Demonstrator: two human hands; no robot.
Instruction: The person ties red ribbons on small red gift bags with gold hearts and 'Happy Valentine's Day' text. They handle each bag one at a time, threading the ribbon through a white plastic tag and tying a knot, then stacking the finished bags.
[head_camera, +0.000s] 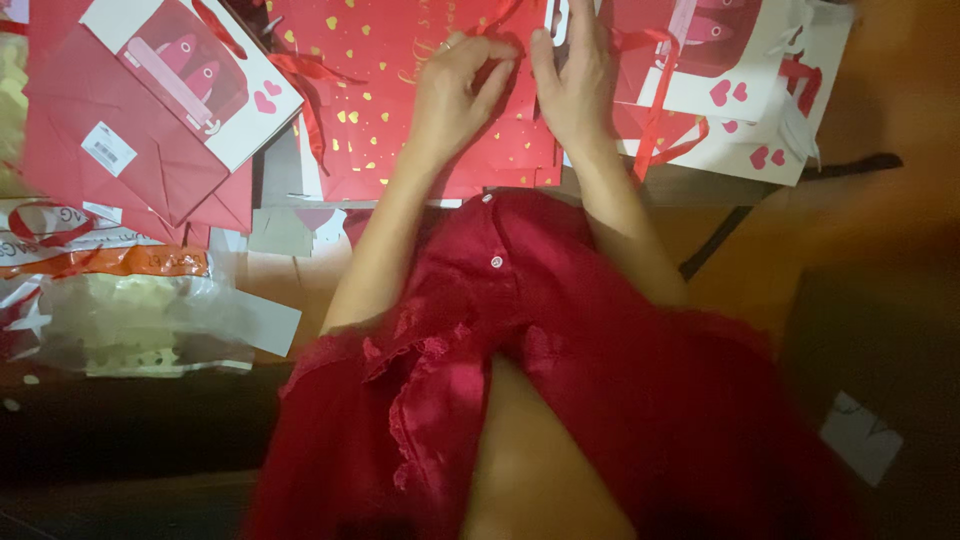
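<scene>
A red gift bag (400, 110) with gold hearts is laid flat on the desk (700, 185), directly ahead of the person, so that its upper edge is within reach of both hands. Around it, other bags are spread in loose overlapping piles: white bags with pink heart prints (190, 75) to the left over plain red bags (120, 150), and more white bags (760, 90) to the right with red ribbon handles (655, 110) trailing across them. A clear plastic wrapper (130, 320) is seen lower left, set aside from the work.

The left hand (455, 95) is curled over the gold-heart bag, fingers bent and pinched together near the bag's top, apparently on a strip of red ribbon (500, 50); the exact hold is blurred. The right hand (575, 85) is held flatter, fingers extended and only slightly bent, pressed down on the same bag just beside the left, seemingly to keep the paper steady. Whether anything is gripped under it cannot be told. Both forearms are stretched out over a red garment (560, 380) in the foreground.
</scene>
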